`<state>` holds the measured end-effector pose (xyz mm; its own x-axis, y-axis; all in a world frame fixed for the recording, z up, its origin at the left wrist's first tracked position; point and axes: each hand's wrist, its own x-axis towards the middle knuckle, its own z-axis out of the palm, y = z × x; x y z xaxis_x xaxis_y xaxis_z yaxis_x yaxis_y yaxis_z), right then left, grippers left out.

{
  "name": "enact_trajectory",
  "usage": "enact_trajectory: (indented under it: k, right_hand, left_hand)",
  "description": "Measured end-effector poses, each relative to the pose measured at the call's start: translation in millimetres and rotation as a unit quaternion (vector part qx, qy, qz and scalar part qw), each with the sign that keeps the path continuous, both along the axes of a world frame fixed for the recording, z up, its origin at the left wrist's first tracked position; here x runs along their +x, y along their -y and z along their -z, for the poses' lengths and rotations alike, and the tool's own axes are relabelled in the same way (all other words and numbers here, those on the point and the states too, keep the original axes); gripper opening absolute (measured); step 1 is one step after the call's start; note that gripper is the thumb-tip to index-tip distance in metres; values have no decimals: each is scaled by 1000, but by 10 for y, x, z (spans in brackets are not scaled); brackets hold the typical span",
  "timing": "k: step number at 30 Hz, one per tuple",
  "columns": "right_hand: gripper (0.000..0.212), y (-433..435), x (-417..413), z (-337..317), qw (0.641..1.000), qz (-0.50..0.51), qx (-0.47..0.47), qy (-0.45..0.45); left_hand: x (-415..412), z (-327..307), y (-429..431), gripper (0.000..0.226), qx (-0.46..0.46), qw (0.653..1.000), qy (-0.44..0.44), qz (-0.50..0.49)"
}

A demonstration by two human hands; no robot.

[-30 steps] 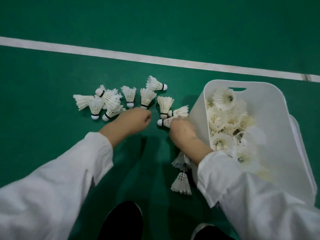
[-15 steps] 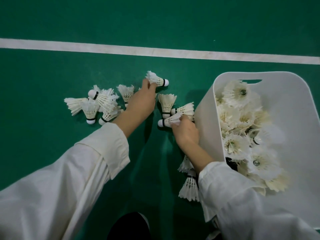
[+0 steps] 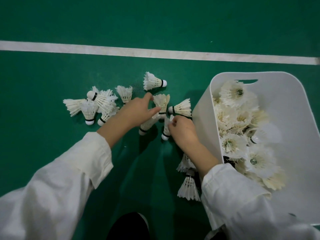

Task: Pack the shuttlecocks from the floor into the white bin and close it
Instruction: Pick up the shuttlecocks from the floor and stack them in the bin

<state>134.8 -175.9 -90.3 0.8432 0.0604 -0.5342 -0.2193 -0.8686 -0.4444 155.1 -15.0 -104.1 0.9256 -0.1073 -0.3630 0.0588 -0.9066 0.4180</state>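
Note:
Several white feather shuttlecocks lie on the green floor: a cluster (image 3: pixel 97 106) at the left, a single one (image 3: pixel 154 82) farther out, one (image 3: pixel 181 108) against the bin, and two (image 3: pixel 188 187) beside my right forearm. My left hand (image 3: pixel 136 111) has one shuttlecock (image 3: pixel 145 126) tucked under its palm, and its thumb and forefinger pinch another (image 3: pixel 161 104). With curled fingers, my right hand (image 3: pixel 181 129) pinches a shuttlecock (image 3: pixel 166 129) whose cork points toward me. The white bin (image 3: pixel 204 108) leans open at the right with several shuttlecocks inside.
A white court line (image 3: pixel 155 52) crosses the green floor beyond the shuttlecocks. My black shoe (image 3: pixel 128 226) shows at the bottom edge. The bin's far wall has a handle slot (image 3: pixel 245 81). No lid is in view.
My left hand drew back from the farthest shuttlecock to the middle ones and now has one under its palm. My right hand took hold of a shuttlecock and turned it cork-down toward me.

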Motion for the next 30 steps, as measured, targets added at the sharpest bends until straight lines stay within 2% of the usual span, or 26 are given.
enact_trajectory:
  k: [3,5,8,11,13,19,22,25,28,30]
  right_hand:
    - [21,15,-3,11,998,-43,-41,23]
    - [20,21,6,14,994,-77,-63,52]
    - [16,43,27,-35,987,-118,-76,75]
    - [14,74,51,-102,982,-145,-68,102]
    - [12,91,68,-166,980,-155,-54,116]
    - [15,156,31,-543,962,-226,-24,153]
    - [17,309,-12,-951,935,-294,-10,196]
    - [18,632,-69,-1417,899,-352,5,259]
    - [16,1102,-152,-1744,884,-354,-4,306]
    - [9,1428,-225,-1832,892,-319,-2,320]
  left_hand:
    - [132,-14,123,64,24,1000,-7,10]
    - [218,-4,205,66,10,999,-29,-8]
    - [239,84,282,46,-45,995,-69,-59]
    - [97,172,229,28,-82,989,-43,-115]
    - [-35,170,150,20,-85,990,-18,-113]
    - [-307,-295,30,12,-60,994,46,-83]
    - [-429,-745,80,17,-37,995,79,-49]
    - [-592,-1230,253,18,6,992,121,33]
    - [-745,-1696,526,17,29,978,182,101]
    - [-805,-1951,754,16,29,965,219,143]
